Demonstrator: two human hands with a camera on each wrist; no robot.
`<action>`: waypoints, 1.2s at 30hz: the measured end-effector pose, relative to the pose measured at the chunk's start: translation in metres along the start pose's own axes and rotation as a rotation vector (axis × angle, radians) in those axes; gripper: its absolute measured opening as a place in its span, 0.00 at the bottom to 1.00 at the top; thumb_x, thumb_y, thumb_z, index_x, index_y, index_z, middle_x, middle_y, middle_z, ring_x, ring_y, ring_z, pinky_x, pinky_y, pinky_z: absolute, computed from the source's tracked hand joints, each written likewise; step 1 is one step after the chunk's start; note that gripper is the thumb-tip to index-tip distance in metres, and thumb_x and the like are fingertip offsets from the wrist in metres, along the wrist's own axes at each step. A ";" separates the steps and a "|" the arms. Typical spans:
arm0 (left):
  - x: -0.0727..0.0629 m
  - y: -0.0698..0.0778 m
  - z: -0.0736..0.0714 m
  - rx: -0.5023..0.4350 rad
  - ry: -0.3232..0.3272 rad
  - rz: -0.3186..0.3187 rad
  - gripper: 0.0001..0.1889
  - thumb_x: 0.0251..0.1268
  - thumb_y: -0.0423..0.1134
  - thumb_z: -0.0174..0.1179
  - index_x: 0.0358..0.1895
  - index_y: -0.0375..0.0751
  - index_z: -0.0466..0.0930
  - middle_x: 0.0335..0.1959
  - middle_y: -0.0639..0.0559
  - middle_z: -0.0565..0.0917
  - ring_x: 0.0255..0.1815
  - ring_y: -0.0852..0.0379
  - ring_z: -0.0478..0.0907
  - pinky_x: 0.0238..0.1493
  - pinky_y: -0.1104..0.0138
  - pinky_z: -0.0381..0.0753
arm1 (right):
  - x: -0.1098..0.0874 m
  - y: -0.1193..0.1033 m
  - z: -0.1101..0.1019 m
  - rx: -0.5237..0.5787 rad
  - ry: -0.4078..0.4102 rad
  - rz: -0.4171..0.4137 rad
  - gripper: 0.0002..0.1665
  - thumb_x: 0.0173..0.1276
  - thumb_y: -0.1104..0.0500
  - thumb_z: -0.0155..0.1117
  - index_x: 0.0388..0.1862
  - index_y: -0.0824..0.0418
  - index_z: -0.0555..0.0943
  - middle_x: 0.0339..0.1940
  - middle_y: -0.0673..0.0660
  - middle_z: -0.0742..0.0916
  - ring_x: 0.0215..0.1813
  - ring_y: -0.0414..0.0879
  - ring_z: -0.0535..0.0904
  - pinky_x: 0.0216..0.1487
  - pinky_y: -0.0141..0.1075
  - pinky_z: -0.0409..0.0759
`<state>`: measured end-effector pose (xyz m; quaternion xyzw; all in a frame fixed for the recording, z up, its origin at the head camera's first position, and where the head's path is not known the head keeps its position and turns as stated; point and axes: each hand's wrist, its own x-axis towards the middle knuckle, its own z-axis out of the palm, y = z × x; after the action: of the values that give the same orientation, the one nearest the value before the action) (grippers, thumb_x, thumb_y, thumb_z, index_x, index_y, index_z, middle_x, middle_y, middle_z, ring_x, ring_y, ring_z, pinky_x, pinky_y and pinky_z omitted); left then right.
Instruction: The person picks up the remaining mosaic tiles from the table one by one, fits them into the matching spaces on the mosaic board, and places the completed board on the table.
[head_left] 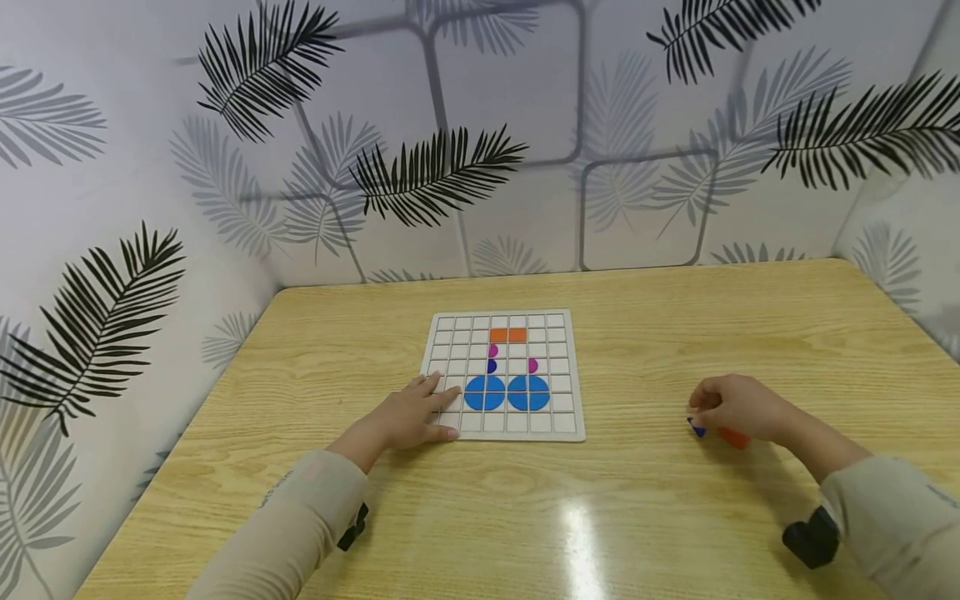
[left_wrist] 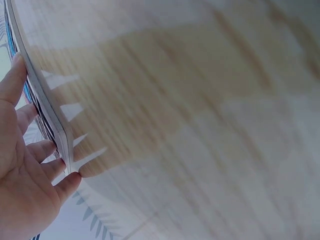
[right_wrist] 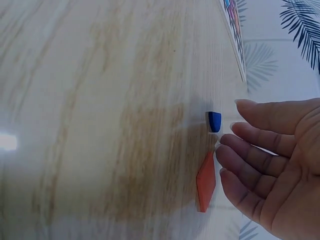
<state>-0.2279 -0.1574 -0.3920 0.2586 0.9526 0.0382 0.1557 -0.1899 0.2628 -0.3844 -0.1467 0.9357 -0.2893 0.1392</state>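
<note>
My left hand (head_left: 411,414) rests with spread fingers at the left edge of a white grid board (head_left: 562,422). In the left wrist view its fingertips touch the rim of the board (left_wrist: 46,110). My right hand (head_left: 738,406) hovers at the right of the table over a small dark blue piece (head_left: 697,427). Seen from the right wrist, the dark blue piece (right_wrist: 214,122) lies on the wood just beyond the thumb and forefinger of the loosely bent right hand (right_wrist: 275,160), which holds nothing. An orange diamond-shaped piece (right_wrist: 206,182) lies beside it, partly under the hand.
On the board, blue quarter pieces form two discs, left (head_left: 474,394) and right (head_left: 538,394). Above them sit two orange squares (head_left: 507,335), two magenta half-rounds (head_left: 532,366) and a dark blue half-round (head_left: 492,366). A leaf-patterned wall (head_left: 517,225) stands behind the wooden table (head_left: 495,517).
</note>
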 end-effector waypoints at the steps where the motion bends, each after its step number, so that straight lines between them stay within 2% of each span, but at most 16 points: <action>1: 0.000 0.000 0.000 -0.002 -0.001 -0.001 0.35 0.55 0.59 0.48 0.66 0.49 0.53 0.66 0.41 0.48 0.65 0.42 0.42 0.59 0.51 0.50 | 0.000 0.000 0.000 -0.007 -0.001 -0.002 0.12 0.55 0.60 0.61 0.34 0.67 0.76 0.29 0.51 0.80 0.32 0.44 0.75 0.34 0.41 0.73; 9: -0.001 0.000 0.000 -0.009 0.008 0.008 0.35 0.56 0.59 0.48 0.66 0.49 0.53 0.66 0.40 0.48 0.65 0.42 0.41 0.59 0.51 0.50 | 0.003 -0.003 0.004 -0.079 0.013 -0.001 0.05 0.51 0.61 0.63 0.25 0.62 0.77 0.24 0.48 0.79 0.28 0.42 0.72 0.32 0.38 0.70; 14: 0.000 -0.002 0.002 -0.002 0.007 0.010 0.35 0.56 0.60 0.47 0.66 0.50 0.53 0.66 0.41 0.48 0.65 0.42 0.41 0.59 0.50 0.50 | 0.003 -0.006 0.006 -0.116 0.021 0.014 0.04 0.50 0.63 0.63 0.22 0.62 0.77 0.21 0.48 0.78 0.25 0.42 0.69 0.28 0.37 0.68; 20: 0.000 -0.002 0.002 -0.016 0.009 0.011 0.35 0.56 0.59 0.48 0.66 0.49 0.53 0.66 0.40 0.48 0.65 0.42 0.41 0.59 0.50 0.50 | 0.003 -0.011 0.007 -0.132 0.026 0.021 0.03 0.50 0.65 0.61 0.21 0.64 0.77 0.20 0.49 0.77 0.22 0.42 0.68 0.25 0.36 0.68; 27: 0.000 -0.002 0.001 -0.020 0.015 0.017 0.35 0.56 0.59 0.48 0.66 0.49 0.53 0.66 0.40 0.48 0.65 0.41 0.41 0.59 0.49 0.50 | 0.000 -0.018 0.012 -0.140 0.048 0.048 0.03 0.50 0.68 0.59 0.20 0.64 0.76 0.18 0.50 0.76 0.10 0.39 0.65 0.16 0.34 0.66; 36: -0.001 -0.001 0.001 -0.016 0.013 0.018 0.35 0.56 0.59 0.48 0.66 0.48 0.53 0.66 0.39 0.48 0.65 0.41 0.42 0.59 0.50 0.50 | -0.002 -0.019 0.011 -0.107 0.033 0.043 0.02 0.52 0.69 0.56 0.23 0.67 0.75 0.18 0.51 0.77 0.11 0.40 0.64 0.16 0.34 0.66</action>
<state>-0.2275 -0.1591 -0.3928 0.2654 0.9509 0.0488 0.1514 -0.1803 0.2431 -0.3817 -0.1288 0.9549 -0.2382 0.1217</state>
